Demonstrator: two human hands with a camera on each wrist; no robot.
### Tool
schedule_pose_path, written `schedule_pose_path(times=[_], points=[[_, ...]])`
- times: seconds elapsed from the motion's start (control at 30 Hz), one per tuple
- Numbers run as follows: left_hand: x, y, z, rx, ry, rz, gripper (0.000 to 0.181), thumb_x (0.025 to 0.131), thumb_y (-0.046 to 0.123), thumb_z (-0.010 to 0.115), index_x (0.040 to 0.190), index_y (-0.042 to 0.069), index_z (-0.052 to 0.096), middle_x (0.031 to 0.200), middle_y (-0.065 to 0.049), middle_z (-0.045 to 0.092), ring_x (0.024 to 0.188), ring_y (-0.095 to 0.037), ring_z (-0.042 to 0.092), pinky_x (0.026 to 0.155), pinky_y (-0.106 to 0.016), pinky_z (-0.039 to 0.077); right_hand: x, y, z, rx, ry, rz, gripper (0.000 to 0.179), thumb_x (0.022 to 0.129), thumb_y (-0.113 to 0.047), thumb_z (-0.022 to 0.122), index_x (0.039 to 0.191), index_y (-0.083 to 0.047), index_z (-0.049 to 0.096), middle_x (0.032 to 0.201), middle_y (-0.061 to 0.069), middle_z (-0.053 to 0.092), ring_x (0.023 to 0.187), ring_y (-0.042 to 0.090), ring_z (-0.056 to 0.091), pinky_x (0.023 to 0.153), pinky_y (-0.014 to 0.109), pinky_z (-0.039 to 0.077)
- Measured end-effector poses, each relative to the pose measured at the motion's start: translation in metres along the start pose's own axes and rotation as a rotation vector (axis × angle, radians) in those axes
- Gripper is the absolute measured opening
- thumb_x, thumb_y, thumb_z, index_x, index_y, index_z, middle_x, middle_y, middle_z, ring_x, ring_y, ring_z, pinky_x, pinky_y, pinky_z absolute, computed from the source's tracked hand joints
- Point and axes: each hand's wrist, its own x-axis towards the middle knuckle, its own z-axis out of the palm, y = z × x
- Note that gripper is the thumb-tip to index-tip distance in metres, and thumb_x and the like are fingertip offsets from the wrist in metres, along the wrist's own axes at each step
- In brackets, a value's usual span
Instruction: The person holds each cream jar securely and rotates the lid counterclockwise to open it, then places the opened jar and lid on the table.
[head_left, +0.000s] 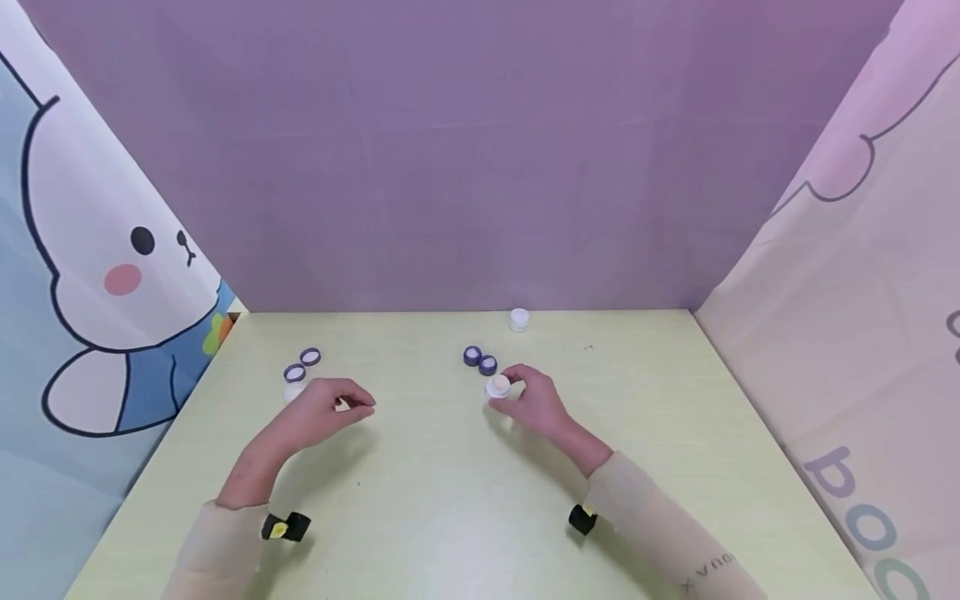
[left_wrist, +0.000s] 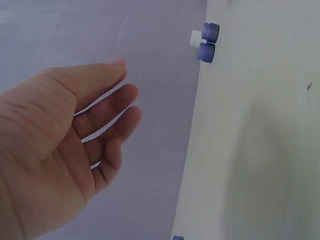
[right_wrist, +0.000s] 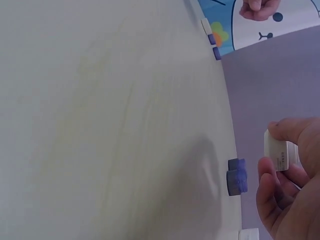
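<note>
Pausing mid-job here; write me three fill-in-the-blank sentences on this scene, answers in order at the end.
1. The small jar in the right hand is ____ in colour.
2. The left hand holds ____.
3. On the table near the held jar stand ____ purple jars.

Answers: white; nothing; two.
</note>
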Motion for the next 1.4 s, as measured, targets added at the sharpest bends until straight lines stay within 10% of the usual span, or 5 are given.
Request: schedule_pose_path(times=[0.37, 1.4], points=[[0.004, 0.002, 0.004, -0.013, 0.012, 0.002, 0.006, 0.091, 0.019, 0.071, 0.095, 0.021, 0.074, 0.088, 0.013, 0.066, 0.082, -0.01, 0.06, 0.074, -0.035, 0.049, 0.019, 0.003, 0.001, -0.057, -0.02, 0.052, 0.042, 0.074, -0.02, 0.086, 0.108, -0.006, 0.065, 0.103, 0.004, 0.066, 0.099, 0.022, 0.059, 0.088, 0.04, 0.047], [0.012, 0.015, 0.038, -0.059, -0.137, 0.132, 0.009, 0.09, 0.011, 0.07, 0.099, 0.012, 0.072, 0.087, 0.014, 0.064, 0.081, -0.007, 0.059, 0.074, -0.032, 0.051, 0.057, 0.021, -0.004, -0.16, -0.065, 0.179, 0.043, 0.077, -0.021, 0.083, 0.112, -0.006, 0.064, 0.109, 0.008, 0.065, 0.097, 0.023, 0.06, 0.086, 0.037, 0.048]])
